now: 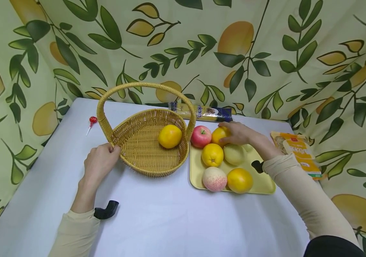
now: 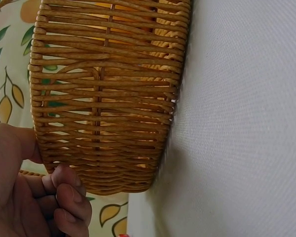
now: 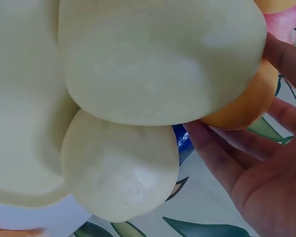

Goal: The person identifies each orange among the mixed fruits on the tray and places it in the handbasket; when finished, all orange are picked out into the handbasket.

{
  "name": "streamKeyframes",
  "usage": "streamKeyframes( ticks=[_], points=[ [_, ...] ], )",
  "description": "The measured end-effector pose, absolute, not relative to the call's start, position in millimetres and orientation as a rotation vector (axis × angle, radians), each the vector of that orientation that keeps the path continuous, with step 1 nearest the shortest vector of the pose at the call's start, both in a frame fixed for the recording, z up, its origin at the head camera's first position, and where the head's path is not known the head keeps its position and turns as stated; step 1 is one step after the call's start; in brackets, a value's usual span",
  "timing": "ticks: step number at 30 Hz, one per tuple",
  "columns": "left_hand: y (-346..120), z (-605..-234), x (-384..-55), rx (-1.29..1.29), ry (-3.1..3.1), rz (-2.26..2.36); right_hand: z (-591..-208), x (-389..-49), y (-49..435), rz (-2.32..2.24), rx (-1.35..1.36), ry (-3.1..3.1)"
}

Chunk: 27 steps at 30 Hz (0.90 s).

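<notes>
My left hand [image 1: 100, 162] pinches the left rim of a woven wicker basket [image 1: 144, 169], near the foot of its arched handle; the left wrist view shows the thumb and fingers at that rim. Inside the basket, toward its right side, lies a yellow-orange fruit [image 1: 170, 136]. Over the back of a yellow tray [image 1: 263, 187], my right hand [image 1: 242, 134] has its fingers round an orange [image 3: 246, 106], partly hidden by the hand and a pale green fruit [image 3: 158, 59]. That orange touches or nearly touches a red apple [image 1: 201, 136].
The tray also bears another orange [image 1: 212, 155], a pinkish peach [image 1: 214, 179], a yellow fruit [image 1: 240, 180] and a second pale fruit [image 3: 121, 168]. Behind lies a pasta packet [image 1: 202, 112]. An orange packet [image 1: 298, 153] is at right, a red lollipop [image 1: 93, 120] at left.
</notes>
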State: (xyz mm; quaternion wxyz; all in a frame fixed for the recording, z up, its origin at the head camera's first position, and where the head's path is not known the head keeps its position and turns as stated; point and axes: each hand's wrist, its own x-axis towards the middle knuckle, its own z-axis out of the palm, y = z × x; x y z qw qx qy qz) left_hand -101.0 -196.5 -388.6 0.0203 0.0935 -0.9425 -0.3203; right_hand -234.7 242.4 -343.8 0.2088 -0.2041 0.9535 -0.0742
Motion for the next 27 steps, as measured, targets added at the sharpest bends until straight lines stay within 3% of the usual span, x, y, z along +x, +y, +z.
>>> streamKeyframes(
  ticks=[12,20,27],
  points=[
    [-196.3,-387.2,-100.0,0.291,-2.926,-1.005,-332.5,-221.8,243.9,-0.164,-0.672,2.903],
    [-196.3,-389.0,-100.2,0.294,-2.924,-1.001,-303.1,-196.5,237.3,-0.458,-0.655,3.09],
    [-196.2,-389.1,-101.2,0.311,-2.926,-0.984,-279.0,-167.3,218.2,-0.737,-0.964,3.268]
  ],
)
